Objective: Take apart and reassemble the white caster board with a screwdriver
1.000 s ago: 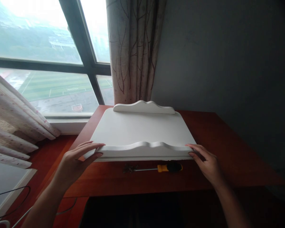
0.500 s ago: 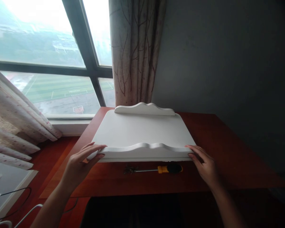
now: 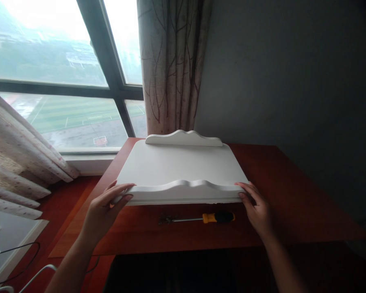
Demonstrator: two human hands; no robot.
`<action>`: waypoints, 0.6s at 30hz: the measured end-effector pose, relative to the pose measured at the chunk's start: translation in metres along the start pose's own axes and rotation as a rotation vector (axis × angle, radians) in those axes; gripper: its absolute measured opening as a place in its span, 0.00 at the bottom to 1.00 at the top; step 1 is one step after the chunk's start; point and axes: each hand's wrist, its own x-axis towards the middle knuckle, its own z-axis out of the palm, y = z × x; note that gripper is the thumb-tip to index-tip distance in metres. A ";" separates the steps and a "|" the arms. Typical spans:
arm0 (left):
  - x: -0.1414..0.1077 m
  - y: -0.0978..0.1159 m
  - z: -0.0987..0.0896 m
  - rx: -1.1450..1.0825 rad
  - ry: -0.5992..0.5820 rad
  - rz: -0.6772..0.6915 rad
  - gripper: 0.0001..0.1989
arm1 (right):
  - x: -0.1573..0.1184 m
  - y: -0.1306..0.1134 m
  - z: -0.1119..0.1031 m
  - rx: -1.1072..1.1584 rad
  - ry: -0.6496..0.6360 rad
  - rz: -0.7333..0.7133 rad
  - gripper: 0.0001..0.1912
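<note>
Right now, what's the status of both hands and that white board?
Left hand and right hand gripping ends of wavy white front rail. Flat white board over reddish-brown table. Yellow-and-black screwdriver nearby.

Left hand, right hand seemingly half-curled

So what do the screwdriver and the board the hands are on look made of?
Screwdriver: shiny grey shaft, likely steel; yellow-and-black handle, probably plastic, the black perhaps rubber.

Board: smooth, even white, painted or laminated; wood or MDF seems likely, but no grain shows to settle it.
</note>
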 end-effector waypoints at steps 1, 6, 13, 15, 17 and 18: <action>0.001 -0.001 0.001 -0.015 0.007 -0.013 0.21 | 0.001 0.000 0.001 0.007 0.007 0.004 0.14; 0.005 -0.003 0.003 -0.058 0.020 -0.040 0.20 | 0.002 -0.001 0.003 0.032 0.020 0.016 0.14; 0.010 -0.001 0.007 -0.082 0.014 -0.019 0.19 | 0.003 0.004 0.003 0.042 0.017 0.051 0.14; 0.010 -0.001 0.009 -0.074 0.021 -0.011 0.19 | 0.004 0.007 0.002 0.044 0.019 0.061 0.14; 0.010 0.000 0.011 -0.061 0.019 -0.018 0.20 | 0.005 0.008 0.002 0.044 0.019 0.081 0.15; 0.009 0.000 0.012 -0.056 0.018 -0.023 0.21 | 0.005 0.009 0.001 0.044 0.020 0.094 0.15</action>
